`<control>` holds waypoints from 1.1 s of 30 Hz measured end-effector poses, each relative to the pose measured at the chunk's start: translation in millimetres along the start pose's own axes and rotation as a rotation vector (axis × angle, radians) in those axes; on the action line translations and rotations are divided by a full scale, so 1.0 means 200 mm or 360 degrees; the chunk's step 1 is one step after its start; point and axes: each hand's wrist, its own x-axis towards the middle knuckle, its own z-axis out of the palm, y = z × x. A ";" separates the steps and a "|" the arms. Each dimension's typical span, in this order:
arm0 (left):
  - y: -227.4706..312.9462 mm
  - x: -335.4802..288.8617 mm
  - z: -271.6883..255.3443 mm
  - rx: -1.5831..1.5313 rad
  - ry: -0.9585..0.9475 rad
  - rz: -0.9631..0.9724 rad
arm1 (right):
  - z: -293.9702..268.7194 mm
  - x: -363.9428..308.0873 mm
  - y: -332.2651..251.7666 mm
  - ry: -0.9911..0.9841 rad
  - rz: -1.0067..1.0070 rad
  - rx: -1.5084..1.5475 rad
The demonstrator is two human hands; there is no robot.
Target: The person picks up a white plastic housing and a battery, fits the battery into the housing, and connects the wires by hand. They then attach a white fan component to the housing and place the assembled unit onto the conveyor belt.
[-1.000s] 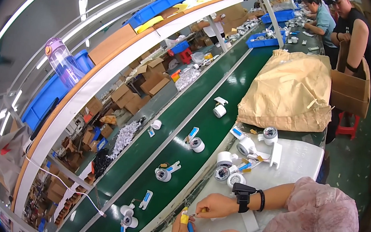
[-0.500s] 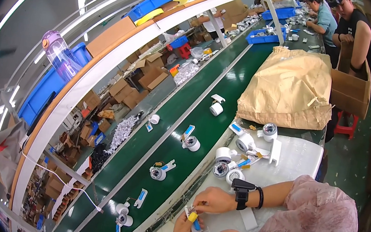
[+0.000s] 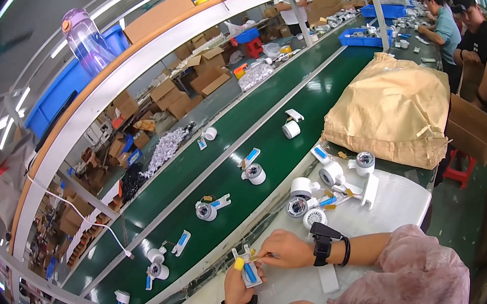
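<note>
My left hand [image 3: 237, 288] is closed around a small white plastic bracket [image 3: 250, 274] with a blue strip along its face and a bit of yellow at one side. Against the bracket's upper right edge, the fingertips of my right hand [image 3: 286, 248] are pinched together. Whatever lies between them is too small to make out. Just beyond my right hand, several white round lamp-like heads [image 3: 331, 173] with attached brackets sit in a cluster on the pale, plastic-covered worktop [image 3: 398, 201]. A plain white flat piece [image 3: 328, 280] lies below my right wrist.
Left of the worktop runs a green conveyor belt [image 3: 192, 176] carrying several white heads with brackets. A large brown paper sack [image 3: 391, 109] rests beyond the cluster. Overhead, a curved shelf [image 3: 126, 71] holds blue bins and a bottle. Co-workers [image 3: 480, 59] stand at the far right.
The bracket has turned in my left hand, so its blue strip now faces up more fully. My right hand has shifted slightly up and away from my left. The whole view has moved a little.
</note>
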 end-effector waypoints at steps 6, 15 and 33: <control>-0.01 0.01 -0.04 0.0049 -0.0015 0.0023 | 0.03 0.02 0.02 -0.0006 -0.0174 -0.0051; -0.01 0.02 0.02 0.0231 -0.0051 0.0302 | 0.04 0.02 0.05 0.0050 -0.0037 -0.0018; -0.05 -0.02 0.06 0.0675 -0.0131 0.0573 | 0.02 0.01 0.03 0.0101 -0.0090 0.0041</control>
